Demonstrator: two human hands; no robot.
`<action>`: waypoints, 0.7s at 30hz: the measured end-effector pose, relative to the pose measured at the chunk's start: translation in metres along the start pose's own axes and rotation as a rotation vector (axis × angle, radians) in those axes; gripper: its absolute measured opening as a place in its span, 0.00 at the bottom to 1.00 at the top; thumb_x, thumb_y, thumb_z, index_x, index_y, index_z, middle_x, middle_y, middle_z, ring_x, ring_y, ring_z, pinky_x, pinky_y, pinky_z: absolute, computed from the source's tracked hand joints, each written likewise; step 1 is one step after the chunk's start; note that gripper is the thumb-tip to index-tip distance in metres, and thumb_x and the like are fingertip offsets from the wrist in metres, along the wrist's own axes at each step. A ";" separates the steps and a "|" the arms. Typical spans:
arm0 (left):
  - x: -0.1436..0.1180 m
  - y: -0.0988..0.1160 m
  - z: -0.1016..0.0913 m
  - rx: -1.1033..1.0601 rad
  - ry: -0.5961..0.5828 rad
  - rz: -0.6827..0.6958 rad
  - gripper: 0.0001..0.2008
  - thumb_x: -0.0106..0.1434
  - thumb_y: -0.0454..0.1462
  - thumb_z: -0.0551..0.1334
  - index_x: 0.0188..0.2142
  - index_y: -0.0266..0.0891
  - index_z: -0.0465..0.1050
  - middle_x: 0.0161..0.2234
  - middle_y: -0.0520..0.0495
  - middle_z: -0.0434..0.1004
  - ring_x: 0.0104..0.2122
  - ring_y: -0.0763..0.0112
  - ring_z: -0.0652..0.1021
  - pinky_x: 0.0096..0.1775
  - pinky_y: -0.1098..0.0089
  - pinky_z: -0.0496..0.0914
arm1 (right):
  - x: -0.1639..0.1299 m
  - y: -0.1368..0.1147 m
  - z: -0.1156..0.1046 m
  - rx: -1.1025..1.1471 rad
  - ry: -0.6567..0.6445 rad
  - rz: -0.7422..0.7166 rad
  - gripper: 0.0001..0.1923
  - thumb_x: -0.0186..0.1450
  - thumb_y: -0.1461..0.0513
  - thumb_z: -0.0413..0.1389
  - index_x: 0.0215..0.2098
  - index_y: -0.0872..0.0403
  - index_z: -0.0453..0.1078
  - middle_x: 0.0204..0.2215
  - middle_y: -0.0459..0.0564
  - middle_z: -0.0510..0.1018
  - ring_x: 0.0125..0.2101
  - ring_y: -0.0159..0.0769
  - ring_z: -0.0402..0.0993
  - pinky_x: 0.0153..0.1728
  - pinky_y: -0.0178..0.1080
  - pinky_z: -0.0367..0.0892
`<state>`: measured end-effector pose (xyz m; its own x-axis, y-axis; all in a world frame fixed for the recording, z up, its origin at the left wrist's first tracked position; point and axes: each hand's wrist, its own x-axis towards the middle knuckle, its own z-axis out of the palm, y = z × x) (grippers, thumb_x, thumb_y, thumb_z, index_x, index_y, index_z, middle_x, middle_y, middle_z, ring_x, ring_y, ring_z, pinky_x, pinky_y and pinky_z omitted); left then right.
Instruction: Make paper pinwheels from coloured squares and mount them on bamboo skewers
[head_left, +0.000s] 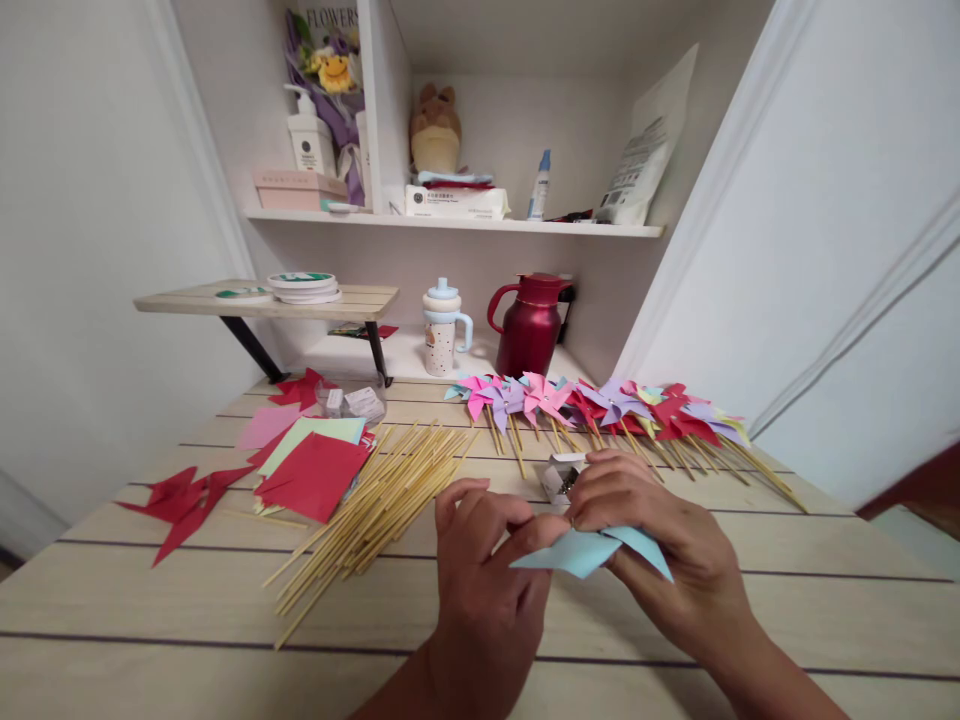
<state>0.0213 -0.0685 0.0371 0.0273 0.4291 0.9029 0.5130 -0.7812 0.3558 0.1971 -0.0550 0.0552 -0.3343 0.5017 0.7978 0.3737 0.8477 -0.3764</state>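
Both hands meet over the wooden table (150, 590) on a light blue folded paper pinwheel (581, 550). My left hand (480, 570) pinches the paper at its centre with thumb and fingers. My right hand (652, 530) grips the same paper from the right and above. A small open white box (561, 472) lies just behind my hands. A heap of bamboo sticks (375, 505) lies to the left of my left hand.
Finished pinwheels on sticks (600, 405) lie in a row at the back right. Coloured paper squares (311, 465) and red cut pieces (184, 500) sit at the left. A red jug (531, 325), a cup (442, 330) and shelves stand behind.
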 end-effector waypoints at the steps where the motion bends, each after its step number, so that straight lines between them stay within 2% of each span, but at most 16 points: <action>1: 0.000 0.000 0.001 -0.005 -0.002 -0.015 0.14 0.60 0.24 0.60 0.36 0.45 0.78 0.29 0.54 0.71 0.31 0.72 0.73 0.44 0.64 0.66 | 0.000 0.000 0.001 0.014 -0.001 0.029 0.04 0.64 0.65 0.60 0.36 0.49 0.73 0.30 0.47 0.80 0.33 0.42 0.77 0.47 0.53 0.68; 4: -0.002 -0.001 0.001 0.003 0.003 -0.017 0.14 0.59 0.23 0.61 0.36 0.44 0.78 0.30 0.54 0.72 0.32 0.71 0.74 0.46 0.64 0.65 | 0.000 0.001 0.003 0.070 0.020 0.096 0.06 0.64 0.66 0.60 0.35 0.49 0.72 0.29 0.46 0.79 0.33 0.40 0.75 0.45 0.51 0.68; 8: -0.003 0.000 0.000 0.036 0.007 0.032 0.14 0.60 0.24 0.60 0.37 0.44 0.78 0.30 0.54 0.73 0.31 0.72 0.75 0.52 0.61 0.62 | -0.001 0.003 0.005 0.134 0.062 0.107 0.07 0.64 0.67 0.61 0.36 0.48 0.72 0.30 0.46 0.78 0.35 0.40 0.75 0.47 0.50 0.68; 13: -0.004 0.002 -0.002 0.043 0.013 0.031 0.15 0.61 0.25 0.58 0.38 0.45 0.78 0.30 0.54 0.74 0.30 0.73 0.76 0.53 0.61 0.62 | -0.003 0.004 0.007 0.191 0.071 0.157 0.11 0.63 0.67 0.63 0.41 0.47 0.71 0.33 0.46 0.78 0.39 0.40 0.74 0.47 0.48 0.67; 21: -0.002 0.002 -0.002 0.043 0.015 0.042 0.14 0.62 0.25 0.58 0.38 0.44 0.78 0.30 0.54 0.74 0.30 0.73 0.76 0.53 0.61 0.61 | -0.003 0.007 0.006 0.268 0.044 0.106 0.09 0.63 0.67 0.63 0.38 0.49 0.71 0.34 0.47 0.78 0.37 0.41 0.75 0.49 0.52 0.66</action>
<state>0.0202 -0.0717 0.0360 0.0369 0.3888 0.9206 0.5480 -0.7782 0.3068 0.1959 -0.0502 0.0473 -0.2651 0.5871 0.7649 0.1606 0.8091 -0.5654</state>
